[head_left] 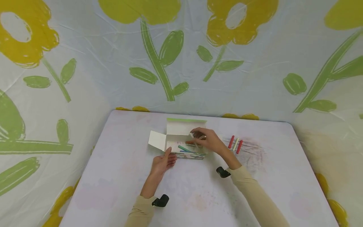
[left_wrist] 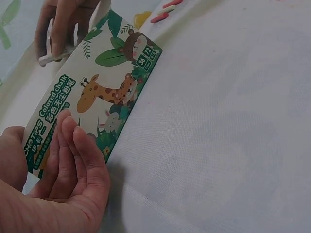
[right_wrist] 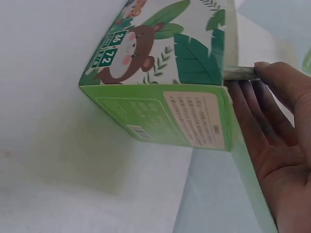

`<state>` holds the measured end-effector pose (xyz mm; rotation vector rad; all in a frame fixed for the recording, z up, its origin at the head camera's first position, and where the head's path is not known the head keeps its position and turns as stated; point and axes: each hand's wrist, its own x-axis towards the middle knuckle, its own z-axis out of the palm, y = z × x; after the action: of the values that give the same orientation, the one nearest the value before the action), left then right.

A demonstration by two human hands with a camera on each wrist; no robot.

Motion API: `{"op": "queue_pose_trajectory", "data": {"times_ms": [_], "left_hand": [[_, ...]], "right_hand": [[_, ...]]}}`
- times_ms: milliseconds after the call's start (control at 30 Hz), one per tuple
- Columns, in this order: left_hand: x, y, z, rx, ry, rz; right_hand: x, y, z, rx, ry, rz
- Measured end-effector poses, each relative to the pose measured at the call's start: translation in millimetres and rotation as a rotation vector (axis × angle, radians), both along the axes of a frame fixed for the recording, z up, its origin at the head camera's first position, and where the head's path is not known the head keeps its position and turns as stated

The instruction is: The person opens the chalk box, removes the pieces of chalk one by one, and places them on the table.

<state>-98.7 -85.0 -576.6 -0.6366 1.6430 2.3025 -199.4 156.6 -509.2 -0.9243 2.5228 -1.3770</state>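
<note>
An open chalk box point(head_left: 190, 156) with jungle animals printed on it stands on the table, its lid and side flap folded out. My left hand point(head_left: 161, 163) grips the front wall near its left end; in the left wrist view the fingers point(left_wrist: 82, 150) lie along the printed face. Over the right end of the box, my right hand point(head_left: 208, 138) pinches a whitish chalk stick point(right_wrist: 242, 73) between thumb and fingers. Inside the box lie a green chalk point(head_left: 183, 148) and an orange-brown chalk point(head_left: 190, 142), with a bit of blue partly hidden by the front wall.
Right of the box, two red chalks point(head_left: 239, 147) and a pale yellow chalk point(head_left: 236, 144) lie side by side on the white table point(head_left: 119, 151). Dark smudges mark the tabletop around them. A flower-printed cloth point(head_left: 119, 63) hangs behind and along both sides.
</note>
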Motion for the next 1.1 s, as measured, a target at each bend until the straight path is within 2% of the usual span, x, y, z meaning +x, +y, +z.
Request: {"op": "queue_pose_trajectory", "data": {"times_ms": [133, 333, 433, 667, 800, 1100], "left_hand": [[1.1, 1.0, 1.9, -0.008, 0.006, -0.009], [-0.6, 1.6, -1.5, -0.020, -0.004, -0.001], [-1.1, 1.4, -2.5, -0.029, -0.008, 0.000], [-2.2, 0.3, -3.0, -0.027, -0.014, -0.002], [-2.3, -0.2, -3.6, -0.028, -0.009, -0.004], [-2.6, -0.2, -2.6, -0.026, -0.013, -0.009]], "right_hand": [[-0.5, 9, 4.2, -0.035, 0.026, -0.056], [-3.1, 23, 10.3, -0.053, 0.051, -0.134], [-3.6, 30, 14.4, -0.071, 0.028, -0.165], [-1.8, 52, 23.4, -0.168, -0.016, -0.182], [0.1, 66, 26.6, -0.201, -0.040, -0.230], [3.1, 98, 25.5, -0.348, -0.196, -0.333]]}}
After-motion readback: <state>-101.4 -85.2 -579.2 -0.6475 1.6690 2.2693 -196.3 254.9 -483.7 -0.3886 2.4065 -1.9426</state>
